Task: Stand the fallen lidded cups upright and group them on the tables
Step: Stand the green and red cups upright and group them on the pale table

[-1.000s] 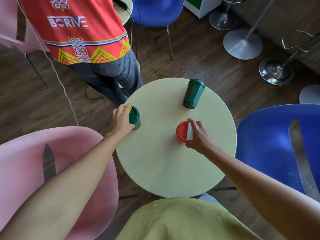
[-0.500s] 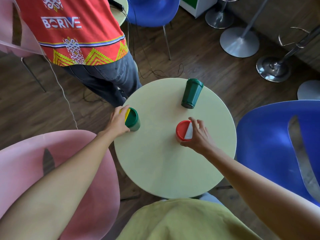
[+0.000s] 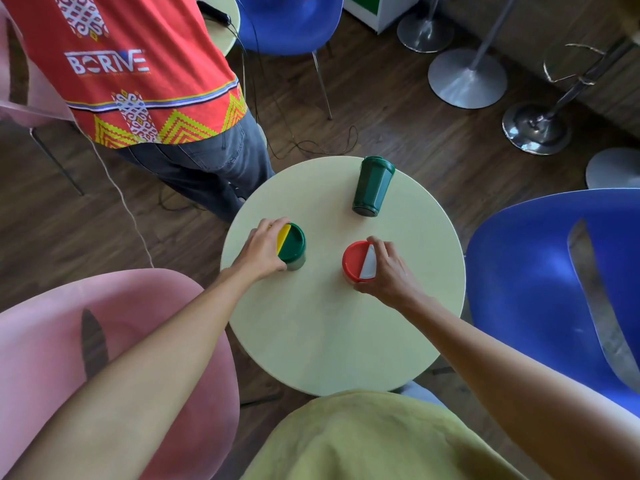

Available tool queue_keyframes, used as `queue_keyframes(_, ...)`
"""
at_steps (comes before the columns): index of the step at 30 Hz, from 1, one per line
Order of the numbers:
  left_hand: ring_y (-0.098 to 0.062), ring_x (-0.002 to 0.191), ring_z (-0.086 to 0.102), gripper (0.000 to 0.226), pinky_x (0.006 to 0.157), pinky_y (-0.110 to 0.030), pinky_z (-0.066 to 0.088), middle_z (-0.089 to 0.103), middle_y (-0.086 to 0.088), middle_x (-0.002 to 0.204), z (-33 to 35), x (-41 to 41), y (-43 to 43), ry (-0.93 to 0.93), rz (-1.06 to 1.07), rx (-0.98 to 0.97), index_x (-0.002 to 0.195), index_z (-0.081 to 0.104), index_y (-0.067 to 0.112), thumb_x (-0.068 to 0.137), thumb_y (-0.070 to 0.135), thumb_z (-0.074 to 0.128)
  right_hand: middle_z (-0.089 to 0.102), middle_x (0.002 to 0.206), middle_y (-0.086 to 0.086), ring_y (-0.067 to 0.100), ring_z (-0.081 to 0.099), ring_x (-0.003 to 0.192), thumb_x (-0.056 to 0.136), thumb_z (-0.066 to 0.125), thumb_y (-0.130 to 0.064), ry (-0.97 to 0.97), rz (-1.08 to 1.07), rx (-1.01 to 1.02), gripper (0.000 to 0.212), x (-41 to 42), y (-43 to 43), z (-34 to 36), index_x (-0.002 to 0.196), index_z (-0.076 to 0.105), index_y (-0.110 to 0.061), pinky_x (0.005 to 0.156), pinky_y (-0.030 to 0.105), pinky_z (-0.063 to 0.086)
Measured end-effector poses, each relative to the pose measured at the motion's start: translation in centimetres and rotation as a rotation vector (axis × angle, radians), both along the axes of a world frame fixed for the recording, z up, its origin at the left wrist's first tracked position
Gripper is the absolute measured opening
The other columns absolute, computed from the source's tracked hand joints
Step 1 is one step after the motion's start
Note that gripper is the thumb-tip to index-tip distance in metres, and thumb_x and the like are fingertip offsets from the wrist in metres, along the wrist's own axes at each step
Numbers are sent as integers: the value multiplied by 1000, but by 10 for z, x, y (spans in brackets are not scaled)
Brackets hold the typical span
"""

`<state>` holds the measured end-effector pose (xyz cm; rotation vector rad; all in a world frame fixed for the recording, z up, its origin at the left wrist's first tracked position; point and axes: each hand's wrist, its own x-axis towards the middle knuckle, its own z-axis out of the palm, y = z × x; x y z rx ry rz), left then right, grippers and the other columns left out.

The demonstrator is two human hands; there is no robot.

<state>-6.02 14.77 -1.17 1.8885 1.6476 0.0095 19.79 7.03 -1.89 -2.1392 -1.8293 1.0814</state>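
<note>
The left hand (image 3: 261,252) has its fingers (image 3: 277,224) curled round the rim of the green-lid cup (image 3: 292,244), closed on it from the left side; the lid is half yellow, half green, and the cup stands upright near the left edge of the surface (image 3: 332,341). The right hand (image 3: 389,271) has its fingers (image 3: 375,244) wrapped on the red-lid cup (image 3: 358,261), gripping it from the right; that lid is red with a white wedge, and the cup stands upright a little right of the middle. The two held cups are apart, with bare top between them.

A third cup, the dark cup (image 3: 372,187), lies on its side near the far edge, lid end pointing away, base toward the hands, well apart from the other two. So three cups in all: two upright, one fallen.

Around the round surface stand three chairs: one pink chair (image 3: 86,341) at the left, one blue chair (image 3: 540,289) at the right, one more blue chair (image 3: 291,26) beyond. A bystander (image 3: 138,81) in a red patterned shirt stands at the far left. Three chrome stool bases (image 3: 467,77) sit on the wooden floor at upper right
</note>
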Motion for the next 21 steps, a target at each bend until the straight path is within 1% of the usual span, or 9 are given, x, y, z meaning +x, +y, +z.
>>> queue_keyframes(9,-34,120,45,94,102,-40,45,42,-7,136,1,42,-11,-36,-42,3,145,38,29,63,5,78,38,141,7,32,46,122,64,87,-35,36,-22,1,100,2,1,-1,143,25,-28,86,40,49)
queue_keyframes(21,-30,121,43,92,98,-37,46,39,-5,138,1,58,-25,-41,-65,-7,146,36,31,68,1,73,38,141,7,34,46,122,63,88,-30,66,-39,3,101,2,1,-1,142,26,-27,86,39,49)
